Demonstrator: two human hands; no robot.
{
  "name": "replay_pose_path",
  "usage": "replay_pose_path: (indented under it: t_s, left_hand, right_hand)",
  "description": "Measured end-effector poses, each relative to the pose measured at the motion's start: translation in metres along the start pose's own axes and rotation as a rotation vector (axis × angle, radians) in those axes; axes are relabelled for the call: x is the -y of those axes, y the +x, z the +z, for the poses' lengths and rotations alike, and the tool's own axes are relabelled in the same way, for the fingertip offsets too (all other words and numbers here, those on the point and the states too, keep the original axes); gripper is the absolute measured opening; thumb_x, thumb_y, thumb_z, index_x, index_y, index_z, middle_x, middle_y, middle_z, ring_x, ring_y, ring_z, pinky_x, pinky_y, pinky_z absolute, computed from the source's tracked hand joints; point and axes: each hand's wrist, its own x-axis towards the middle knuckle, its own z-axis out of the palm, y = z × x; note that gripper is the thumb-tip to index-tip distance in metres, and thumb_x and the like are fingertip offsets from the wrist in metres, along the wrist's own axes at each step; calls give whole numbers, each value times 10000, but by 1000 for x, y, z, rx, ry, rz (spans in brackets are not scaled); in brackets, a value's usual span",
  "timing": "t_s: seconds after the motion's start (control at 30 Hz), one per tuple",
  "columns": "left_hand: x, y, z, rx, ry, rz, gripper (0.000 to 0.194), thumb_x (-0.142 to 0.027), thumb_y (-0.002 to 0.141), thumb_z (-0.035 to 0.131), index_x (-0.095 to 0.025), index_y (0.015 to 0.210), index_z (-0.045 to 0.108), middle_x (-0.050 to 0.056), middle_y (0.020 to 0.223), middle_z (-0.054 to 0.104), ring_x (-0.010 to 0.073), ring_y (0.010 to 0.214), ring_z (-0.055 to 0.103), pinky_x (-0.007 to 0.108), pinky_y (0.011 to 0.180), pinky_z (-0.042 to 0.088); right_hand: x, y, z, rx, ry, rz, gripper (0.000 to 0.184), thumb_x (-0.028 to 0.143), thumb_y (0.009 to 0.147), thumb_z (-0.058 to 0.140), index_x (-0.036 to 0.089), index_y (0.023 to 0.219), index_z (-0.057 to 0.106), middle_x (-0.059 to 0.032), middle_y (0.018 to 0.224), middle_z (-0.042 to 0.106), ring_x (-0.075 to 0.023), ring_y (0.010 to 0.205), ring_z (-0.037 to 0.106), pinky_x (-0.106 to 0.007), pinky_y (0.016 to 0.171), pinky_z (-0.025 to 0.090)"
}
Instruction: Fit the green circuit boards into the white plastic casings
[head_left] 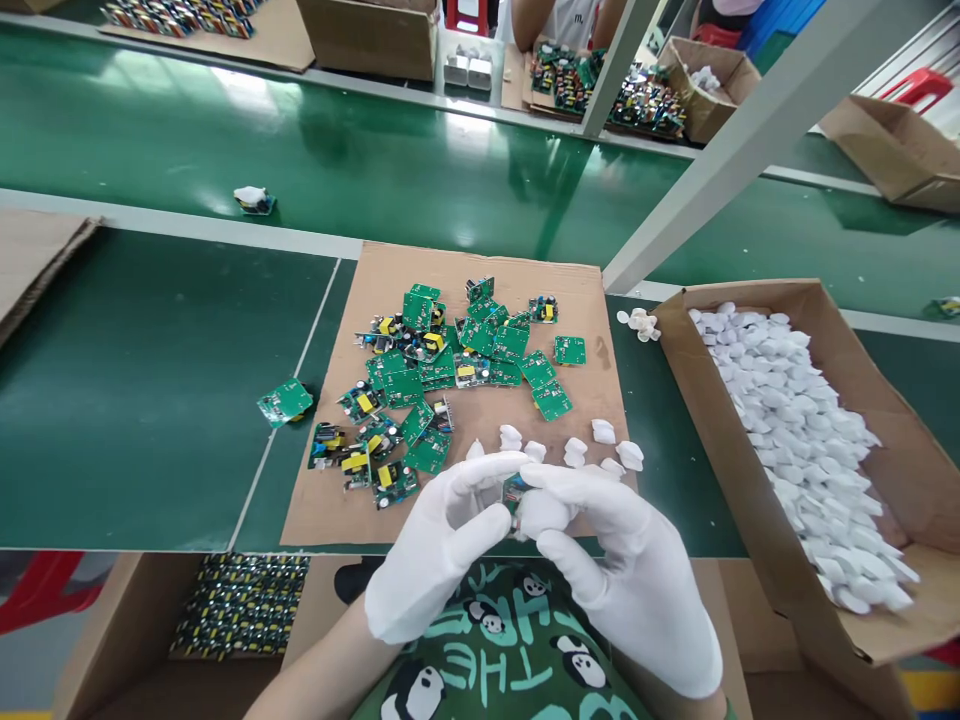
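Observation:
In white gloves, both my hands meet at the near edge of the cardboard sheet (525,275). Pinched in my left hand (454,545) is a small green circuit board (514,492), mostly hidden by the fingers. My right hand (630,560) grips a soft-looking white pad (544,513) against that board's side. Just beyond the fingers lie several loose white pads (575,452). Farther off, a pile of green circuit boards (465,350) covers the sheet, some face down, others showing yellow and black components.
An open cardboard box (720,470) full of white pads stands on the right. One circuit board (286,402) lies left of the sheet. A green conveyor belt (360,150) runs behind, carrying a padded board (255,200). A slanted metal post (720,170) rises at right; a person (559,25) sits opposite.

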Motion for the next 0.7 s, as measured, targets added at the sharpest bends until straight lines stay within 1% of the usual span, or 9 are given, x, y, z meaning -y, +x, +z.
replay_pose_path:
  t_s: [0.07, 0.17, 0.27, 0.33, 0.37, 0.43, 0.53, 0.6, 0.7]
  left_hand:
    - [1, 1, -1, 22, 25, 14, 334, -449, 824, 766, -296, 1120, 781, 64, 1258, 733, 308, 1359, 515, 486, 1252, 149]
    - [0, 1, 1, 82, -47, -6, 376, -462, 824, 762, -270, 1147, 766, 76, 1266, 721, 310, 1310, 552, 454, 1206, 275]
    - [-2, 0, 5, 151, -221, -73, 432, -427, 850, 739, -286, 1257, 700, 83, 1279, 698, 272, 1163, 636, 391, 1039, 460]
    - [-3, -1, 5, 156, -264, -125, 406, -391, 868, 721, -302, 1263, 689, 74, 1272, 686, 230, 1047, 663, 328, 914, 507]
    - [-4, -1, 5, 151, -238, -133, 374, -385, 874, 713, -298, 1238, 700, 70, 1260, 682, 217, 1018, 656, 306, 877, 508]
    - [-6, 0, 3, 149, -102, -79, 339, -428, 880, 696, -256, 1170, 725, 79, 1171, 686, 212, 975, 630, 298, 855, 502]
    - [-11, 0, 0, 208, 144, -58, 420, -526, 868, 679, -172, 1092, 715, 56, 863, 644, 168, 749, 570, 282, 734, 500]
    - [-15, -1, 0, 261, 203, -144, 452, -548, 871, 665, -161, 1104, 682, 15, 777, 584, 114, 593, 493, 242, 585, 453]
    - [-18, -3, 3, 320, 193, -228, 526, -586, 867, 641, -164, 1180, 634, 24, 829, 594, 95, 520, 486, 230, 493, 429]
  right_hand:
    - [-1, 3, 1, 5, 5, -16, 281, 167, 948, 632, 296, 1194, 589, 29, 898, 725, -152, 892, 698, -348, 964, 556]
    - [-8, 8, 5, 9, -3, -94, 47, 313, 988, 603, 280, 1019, 616, 11, 899, 749, -168, 788, 686, -375, 852, 560]
    - [-18, 14, 10, -59, -133, -272, 222, 481, 992, 550, 279, 937, 624, -32, 1058, 753, -198, 838, 701, -419, 854, 533]
    - [-24, 16, 11, -151, -217, -411, 118, 414, 980, 589, 303, 997, 623, -40, 1114, 732, -211, 932, 706, -433, 902, 534]
    - [-26, 17, 10, -178, -241, -467, 79, 343, 968, 616, 318, 1042, 616, -33, 1088, 731, -209, 951, 705, -431, 918, 541]
    - [-28, 16, 9, -183, -242, -514, 247, 239, 933, 657, 335, 1149, 583, -20, 1016, 743, -204, 955, 707, -420, 925, 563]
    - [-29, 14, 7, -106, -202, -468, 409, 313, 899, 726, 299, 1260, 534, -44, 1017, 768, -230, 1058, 689, -407, 909, 591]
    - [-28, 15, 7, -81, -179, -519, 409, 356, 911, 712, 265, 1269, 537, -64, 1018, 769, -222, 1059, 694, -380, 888, 610]
    - [-28, 18, 9, -105, -139, -658, 315, 293, 945, 661, 238, 1241, 567, -79, 1030, 745, -199, 999, 717, -350, 840, 634]
